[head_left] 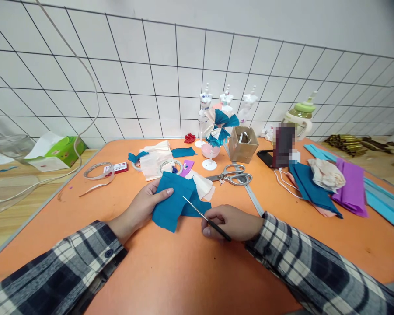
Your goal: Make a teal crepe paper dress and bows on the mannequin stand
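Observation:
My left hand (pixel 147 199) pinches a piece of teal crepe paper (pixel 172 199) by its left side, thumb on top. A second teal piece (pixel 197 209) shows behind and to the right of it. My right hand (pixel 231 223) is closed around the black handle of small scissors (pixel 197 207). Their metal tip points left and lies in front of the held paper's right part; whether it touches the paper I cannot tell. Beyond the hands lie large grey scissors (pixel 233 175), cream crepe paper (pixel 155 159) and a roll of clear tape (pixel 171 167).
Small white mannequins (pixel 206 100) stand at the back, one dressed in a teal and cream paper bow (pixel 220 124). A cardboard box (pixel 243 145), a phone (pixel 284 145), folded purple paper (pixel 350 188) and a green-lidded bottle (pixel 301 116) are right. A tape measure (pixel 96 171) lies left.

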The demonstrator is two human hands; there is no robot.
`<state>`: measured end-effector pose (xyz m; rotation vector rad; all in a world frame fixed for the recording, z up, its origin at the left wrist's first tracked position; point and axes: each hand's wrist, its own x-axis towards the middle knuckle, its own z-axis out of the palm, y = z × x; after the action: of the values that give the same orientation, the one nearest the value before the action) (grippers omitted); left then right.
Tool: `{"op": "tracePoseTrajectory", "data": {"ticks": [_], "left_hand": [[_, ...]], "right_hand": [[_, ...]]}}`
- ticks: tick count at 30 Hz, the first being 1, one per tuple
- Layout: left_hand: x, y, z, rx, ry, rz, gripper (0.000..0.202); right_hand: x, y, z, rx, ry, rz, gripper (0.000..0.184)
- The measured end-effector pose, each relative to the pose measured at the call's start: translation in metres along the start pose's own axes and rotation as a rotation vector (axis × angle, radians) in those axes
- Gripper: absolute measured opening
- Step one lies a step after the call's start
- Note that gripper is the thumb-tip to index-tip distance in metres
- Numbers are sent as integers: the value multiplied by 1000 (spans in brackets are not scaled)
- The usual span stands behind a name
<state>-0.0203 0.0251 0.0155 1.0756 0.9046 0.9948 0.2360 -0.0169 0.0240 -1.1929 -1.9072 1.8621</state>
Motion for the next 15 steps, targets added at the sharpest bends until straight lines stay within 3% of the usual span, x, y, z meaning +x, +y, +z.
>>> {"op": "tracePoseTrajectory", "data": {"ticks": [8,15], "left_hand": [[-1,-5,-7,90,-124,-3,48],[0,-6,-10,111,-187,-16,53]], "right_hand": [[1,1,0,-11,-5,-26,34],[1,-4,2,108,-23,-27,36]]}}
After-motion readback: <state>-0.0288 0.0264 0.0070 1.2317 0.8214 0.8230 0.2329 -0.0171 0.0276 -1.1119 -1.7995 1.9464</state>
